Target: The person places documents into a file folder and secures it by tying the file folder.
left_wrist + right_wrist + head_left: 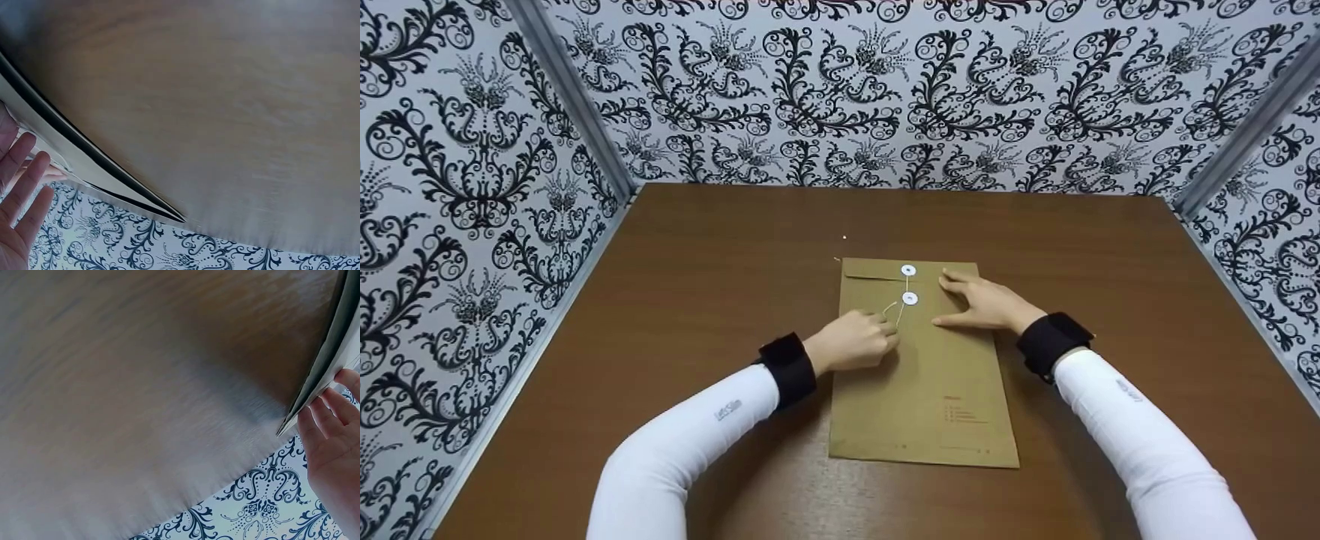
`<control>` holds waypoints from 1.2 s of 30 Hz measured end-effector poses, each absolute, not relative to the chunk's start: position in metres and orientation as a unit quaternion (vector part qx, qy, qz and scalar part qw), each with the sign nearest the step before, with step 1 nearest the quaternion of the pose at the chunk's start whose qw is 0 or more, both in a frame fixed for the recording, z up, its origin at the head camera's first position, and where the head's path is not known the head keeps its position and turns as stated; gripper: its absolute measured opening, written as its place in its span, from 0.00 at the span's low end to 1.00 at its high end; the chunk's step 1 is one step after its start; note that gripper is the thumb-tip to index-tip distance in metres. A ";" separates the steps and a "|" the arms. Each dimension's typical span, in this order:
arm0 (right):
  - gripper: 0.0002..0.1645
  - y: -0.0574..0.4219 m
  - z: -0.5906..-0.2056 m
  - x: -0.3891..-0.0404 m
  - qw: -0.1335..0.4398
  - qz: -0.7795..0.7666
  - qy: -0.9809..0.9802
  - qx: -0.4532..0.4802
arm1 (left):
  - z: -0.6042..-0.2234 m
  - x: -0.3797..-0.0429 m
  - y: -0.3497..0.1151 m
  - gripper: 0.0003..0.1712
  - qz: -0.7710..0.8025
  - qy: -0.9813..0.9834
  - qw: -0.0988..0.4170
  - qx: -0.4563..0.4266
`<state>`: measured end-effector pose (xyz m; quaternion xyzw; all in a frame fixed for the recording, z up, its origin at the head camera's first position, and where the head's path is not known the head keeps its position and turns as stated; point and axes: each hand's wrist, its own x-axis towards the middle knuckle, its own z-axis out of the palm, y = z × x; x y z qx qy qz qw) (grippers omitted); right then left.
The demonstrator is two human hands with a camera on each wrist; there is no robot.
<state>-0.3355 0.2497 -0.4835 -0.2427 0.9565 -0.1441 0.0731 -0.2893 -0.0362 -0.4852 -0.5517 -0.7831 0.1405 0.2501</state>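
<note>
A brown kraft envelope (pixel 919 367) lies flat on the table, its flap end pointing away from me. Two white button discs sit on it, one on the flap (pixel 908 270) and one just below (pixel 910 298), with a thin pale string (pixel 900 313) running between them and down. My left hand (pixel 857 341) pinches the string near the lower disc; the exact fingertip contact is hidden in the head view. Spread fingers of my right hand (pixel 986 302) rest on the envelope's upper right part. In the right wrist view, those fingertips (pixel 318 402) touch the envelope's edge.
The brown wooden table (pixel 697 262) surrounds the envelope. Patterned black-and-white walls (pixel 840 90) enclose the back and sides, with grey metal posts (pixel 574 97) at the corners. A tiny white speck (pixel 844 237) lies beyond the envelope.
</note>
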 end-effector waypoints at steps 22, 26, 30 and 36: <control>0.55 0.250 -0.483 -0.335 0.086 -0.137 0.960 -0.227 | -0.487 -0.271 -0.017 0.10 0.166 -0.764 0.283 -0.556; 0.54 0.251 -0.482 -0.334 0.087 -0.135 0.960 -0.228 | -0.489 -0.270 -0.014 0.10 0.160 -0.770 0.281 -0.550; 0.54 0.251 -0.481 -0.334 0.086 -0.132 0.960 -0.232 | -0.490 -0.268 -0.014 0.09 0.152 -0.778 0.278 -0.543; 0.54 0.250 -0.482 -0.334 0.084 -0.123 0.960 -0.239 | -0.490 -0.268 -0.016 0.09 0.137 -0.787 0.255 -0.545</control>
